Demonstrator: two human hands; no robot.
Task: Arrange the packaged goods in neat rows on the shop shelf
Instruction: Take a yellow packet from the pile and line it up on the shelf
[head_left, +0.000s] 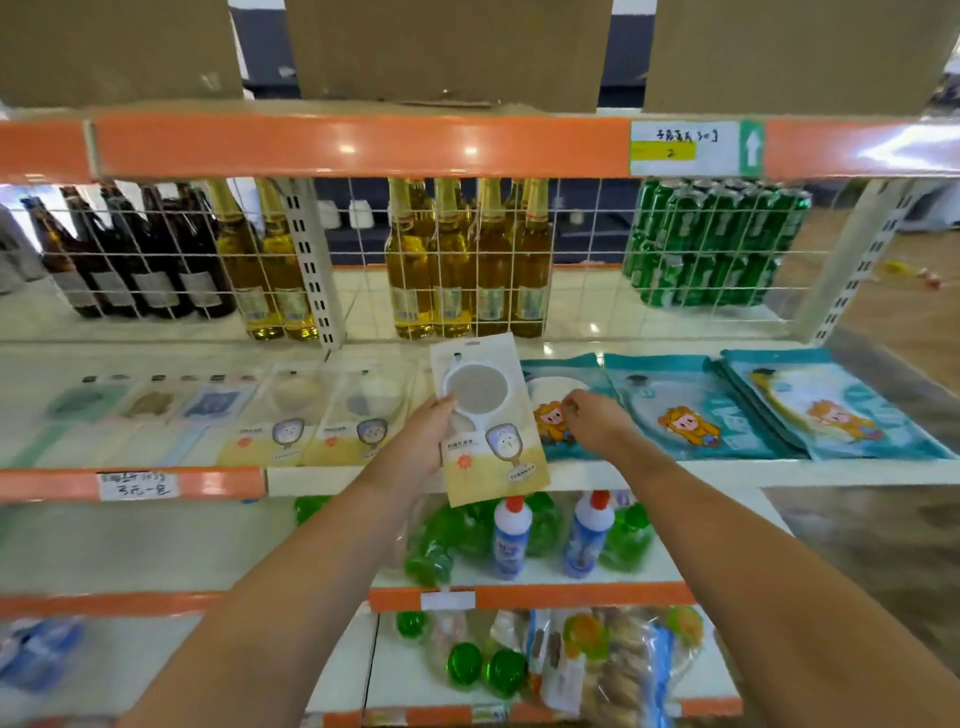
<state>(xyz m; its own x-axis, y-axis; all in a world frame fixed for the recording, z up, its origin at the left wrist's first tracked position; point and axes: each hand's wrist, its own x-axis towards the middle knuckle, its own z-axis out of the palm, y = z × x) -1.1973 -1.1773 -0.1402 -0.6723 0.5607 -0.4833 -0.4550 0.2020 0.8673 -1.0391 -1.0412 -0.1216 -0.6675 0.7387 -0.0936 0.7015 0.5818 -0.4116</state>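
Observation:
My left hand (423, 441) grips a flat cream and yellow packet (493, 421) by its left edge and holds it tilted above the front of the shop shelf (675, 470). My right hand (592, 423) rests with curled fingers on a teal cartoon packet (558, 415) lying flat just right of it; whether it pinches that packet is unclear. Two more teal packets (691, 410) (826, 405) lie in a row to the right. Similar cream packets (358, 415) and paler ones (150, 410) lie in a row to the left.
Behind a white wire grid (363, 260) stand dark bottles (130, 254), golden bottles (467, 260) and green cans (711, 244). The lower shelves hold white and blue bottles (511, 535), green bottles (441, 545) and bagged goods (613, 665). Cardboard boxes (447, 47) stand on top.

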